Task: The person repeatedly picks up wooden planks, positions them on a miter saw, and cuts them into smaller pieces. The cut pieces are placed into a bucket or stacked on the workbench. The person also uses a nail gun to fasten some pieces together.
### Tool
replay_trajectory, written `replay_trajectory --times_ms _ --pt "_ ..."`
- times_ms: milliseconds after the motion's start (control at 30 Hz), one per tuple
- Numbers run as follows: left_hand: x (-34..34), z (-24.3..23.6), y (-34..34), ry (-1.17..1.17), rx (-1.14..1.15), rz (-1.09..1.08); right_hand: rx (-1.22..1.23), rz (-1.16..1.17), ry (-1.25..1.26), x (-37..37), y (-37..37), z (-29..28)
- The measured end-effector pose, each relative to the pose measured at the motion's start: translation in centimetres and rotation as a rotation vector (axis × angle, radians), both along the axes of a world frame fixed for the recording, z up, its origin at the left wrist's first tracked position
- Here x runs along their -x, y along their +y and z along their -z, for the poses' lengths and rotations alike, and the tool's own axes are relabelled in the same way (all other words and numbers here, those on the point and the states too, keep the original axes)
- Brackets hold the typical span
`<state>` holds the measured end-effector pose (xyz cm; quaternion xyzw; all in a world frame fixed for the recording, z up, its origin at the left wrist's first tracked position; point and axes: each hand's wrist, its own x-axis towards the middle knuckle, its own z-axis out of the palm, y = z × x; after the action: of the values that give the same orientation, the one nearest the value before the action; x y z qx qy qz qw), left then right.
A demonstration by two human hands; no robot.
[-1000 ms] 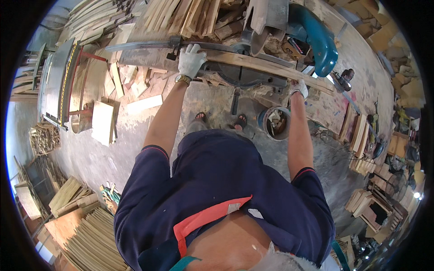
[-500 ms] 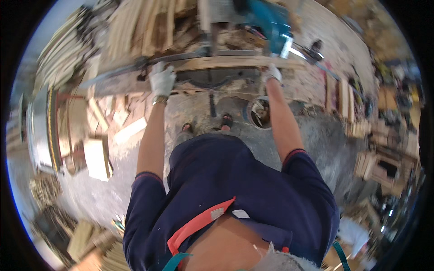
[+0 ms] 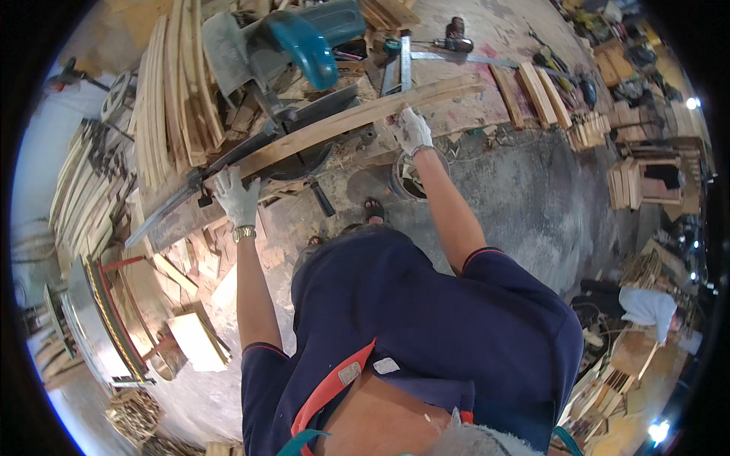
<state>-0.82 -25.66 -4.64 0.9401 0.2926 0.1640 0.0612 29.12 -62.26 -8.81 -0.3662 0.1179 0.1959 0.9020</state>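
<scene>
A long wooden plank (image 3: 346,127) lies slantwise across the base of a miter saw with a teal motor housing (image 3: 308,49). My left hand (image 3: 237,199), in a white work glove, is at the plank's near left end, its fingers spread by the dark metal fence (image 3: 224,159). Gloved too, my right hand (image 3: 413,131) grips the plank's near edge, right of the saw, with its fingers bent at the wood. Part of those fingertips is hidden. The saw's dark handle (image 3: 322,199) sticks out toward me below the plank.
Long wood strips (image 3: 171,91) are stacked behind the saw at left. A metal square (image 3: 405,64) and a drill (image 3: 455,38) lie on the bench beyond. A bucket of offcuts (image 3: 409,176) stands on the floor. Another person (image 3: 646,305) is at far right.
The view has turned, so saw and bench sit further left and the plank looks slanted. Both hands stay at the plank; the left one's fingers now look more spread.
</scene>
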Motion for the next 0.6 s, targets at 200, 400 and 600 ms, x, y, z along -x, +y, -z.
replay_trajectory --times_ms 200,400,600 --pt "-0.6 -0.4 -2.4 0.048 -0.022 0.197 -0.069 0.039 -0.053 7.5 -3.4 -3.7" --pt "-2.1 -1.0 -2.6 0.036 -0.049 0.273 0.037 0.028 -0.096 11.7 -4.1 -9.1" --pt "1.8 -0.5 -2.4 0.009 -0.200 0.452 -0.302 0.321 -0.165 12.0 -8.1 -15.2"
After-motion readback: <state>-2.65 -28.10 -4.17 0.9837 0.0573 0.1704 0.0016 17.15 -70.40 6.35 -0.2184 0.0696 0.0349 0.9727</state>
